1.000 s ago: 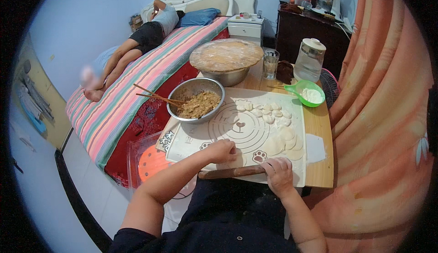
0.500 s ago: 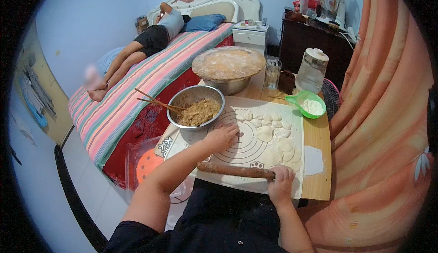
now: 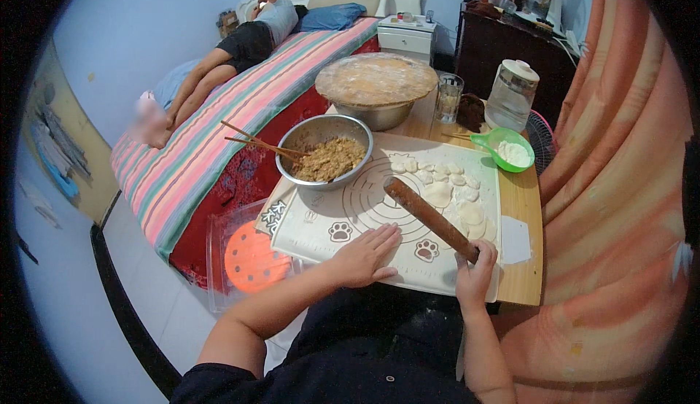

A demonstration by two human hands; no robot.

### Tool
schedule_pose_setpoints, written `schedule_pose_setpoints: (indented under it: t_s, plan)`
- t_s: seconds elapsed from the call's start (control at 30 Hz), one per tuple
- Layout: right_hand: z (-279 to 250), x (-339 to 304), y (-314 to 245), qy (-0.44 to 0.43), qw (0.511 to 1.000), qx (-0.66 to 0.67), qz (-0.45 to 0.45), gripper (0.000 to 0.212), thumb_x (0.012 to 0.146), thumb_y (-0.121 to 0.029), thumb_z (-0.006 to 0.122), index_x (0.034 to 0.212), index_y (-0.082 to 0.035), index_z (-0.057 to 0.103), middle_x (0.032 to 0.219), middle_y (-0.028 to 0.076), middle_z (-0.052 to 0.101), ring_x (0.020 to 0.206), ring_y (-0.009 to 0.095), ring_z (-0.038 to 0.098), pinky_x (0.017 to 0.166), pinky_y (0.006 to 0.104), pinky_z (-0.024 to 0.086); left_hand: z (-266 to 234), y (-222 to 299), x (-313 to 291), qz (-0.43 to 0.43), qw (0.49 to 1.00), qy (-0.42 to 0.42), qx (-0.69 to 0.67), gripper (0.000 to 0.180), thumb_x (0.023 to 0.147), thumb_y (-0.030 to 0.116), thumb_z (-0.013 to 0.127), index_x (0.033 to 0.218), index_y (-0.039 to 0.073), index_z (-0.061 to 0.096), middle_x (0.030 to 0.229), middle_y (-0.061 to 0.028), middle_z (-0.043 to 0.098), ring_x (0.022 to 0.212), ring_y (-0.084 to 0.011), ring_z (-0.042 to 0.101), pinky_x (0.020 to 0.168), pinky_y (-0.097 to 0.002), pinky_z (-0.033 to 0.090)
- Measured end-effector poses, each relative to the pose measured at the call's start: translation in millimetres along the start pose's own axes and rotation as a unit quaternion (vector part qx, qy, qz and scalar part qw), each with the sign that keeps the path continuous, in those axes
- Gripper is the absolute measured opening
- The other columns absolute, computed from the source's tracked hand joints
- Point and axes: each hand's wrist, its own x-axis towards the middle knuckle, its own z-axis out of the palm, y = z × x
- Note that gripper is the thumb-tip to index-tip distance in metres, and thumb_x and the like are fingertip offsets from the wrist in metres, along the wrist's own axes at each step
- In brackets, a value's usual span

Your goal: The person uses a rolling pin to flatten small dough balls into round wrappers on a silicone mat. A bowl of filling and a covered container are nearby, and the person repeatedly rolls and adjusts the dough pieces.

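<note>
Head view: our left hand (image 3: 366, 257) lies palm down at the front edge of an off-white mat printed with circles and paw prints (image 3: 313, 238), its fingers stretched out and the thumb spread to the side. Our right hand (image 3: 477, 262), at the mat's front right, has its fingers wrapped around the near end of a brown cylindrical wooden rolling pin (image 3: 434, 218). We see the pin slanting up and leftward over the mat, its free end seemingly raised; we cannot tell how far it clears the surface.

Behind and right of the pin, pale, flat, round dough wrappers (image 3: 472, 214) overlap on the mat, with small whitish dough lumps (image 3: 440, 171) just beyond them. At the mat's far left corner stands a round silvery metal bowl (image 3: 300, 137) of brown, chunky filling (image 3: 337, 157), two thin wooden chopsticks (image 3: 251, 141) leaning over its left rim. Farther back, a floury round wooden board (image 3: 375, 78) covers a silvery metal basin (image 3: 375, 118). To our right, a bright green plastic scoop (image 3: 483, 140) holding white powder (image 3: 515, 154) sits on the light-brown wooden table (image 3: 523, 280).
</note>
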Motion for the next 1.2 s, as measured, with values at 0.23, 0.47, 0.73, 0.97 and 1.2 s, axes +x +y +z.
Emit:
schedule_pose_setpoints:
  t_s: [0.23, 0.47, 0.73, 0.97, 1.2]
  plan:
    - [-18, 9, -13, -0.080, 0.995, -0.063, -0.008, 0.039, 0.074, -0.001, 0.071, 0.109, -0.003, 0.055, 0.110, 0.015, 0.055, 0.110, 0.034, 0.051, 0.098, 0.0423, 0.040, -22, -14, -7, 0.083, 0.996, -0.023, 0.013, 0.064, 0.097, 0.038, 0.053, 0.149, 0.005, 0.035, 0.157, -0.0191, 0.028, 0.147, -0.0333, 0.026, 0.120, -0.0510, 0.020]
    - [12, 36, -66, -0.295, 0.934, -0.189, -0.070, 0.043, 0.079, -0.019, 0.072, 0.117, -0.005, 0.058, 0.121, 0.012, 0.057, 0.120, 0.032, 0.050, 0.101, 0.0453, 0.038, -13, -46, -29, -0.109, 0.967, 0.221, 0.060, 0.054, 0.095, 0.035, 0.055, 0.141, 0.008, 0.046, 0.147, -0.0114, 0.046, 0.139, -0.0316, 0.039, 0.115, -0.0523, 0.027]
    - [-6, 9, -78, -0.427, 0.864, -0.196, -0.180, 0.065, 0.096, -0.038, 0.055, 0.146, -0.001, 0.037, 0.156, 0.015, 0.033, 0.146, 0.029, 0.028, 0.119, 0.0463, 0.021, -14, -10, -77, -0.139, 0.978, 0.136, 0.072, 0.063, 0.093, 0.039, 0.057, 0.143, 0.004, 0.041, 0.152, -0.0153, 0.039, 0.145, -0.0309, 0.031, 0.117, -0.0544, 0.020]
    - [58, 73, -70, -0.287, 0.930, -0.217, -0.076, 0.060, 0.096, -0.033, 0.055, 0.143, 0.001, 0.040, 0.153, 0.017, 0.038, 0.145, 0.034, 0.027, 0.119, 0.0471, 0.021, -43, -40, -6, -0.255, 0.964, 0.046, 0.066, 0.055, 0.095, 0.031, 0.053, 0.141, 0.002, 0.044, 0.142, -0.0191, 0.048, 0.134, -0.0356, 0.041, 0.114, -0.0536, 0.027]
    - [-10, -16, -81, -0.369, 0.881, -0.259, -0.139, 0.070, 0.096, -0.038, 0.055, 0.148, 0.004, 0.033, 0.155, 0.019, 0.033, 0.145, 0.032, 0.028, 0.118, 0.0479, 0.020, -2, 8, -87, -0.171, 0.972, 0.120, 0.106, 0.077, 0.091, 0.041, 0.060, 0.150, 0.002, 0.030, 0.157, -0.0158, 0.032, 0.147, -0.0301, 0.026, 0.117, -0.0575, 0.016]
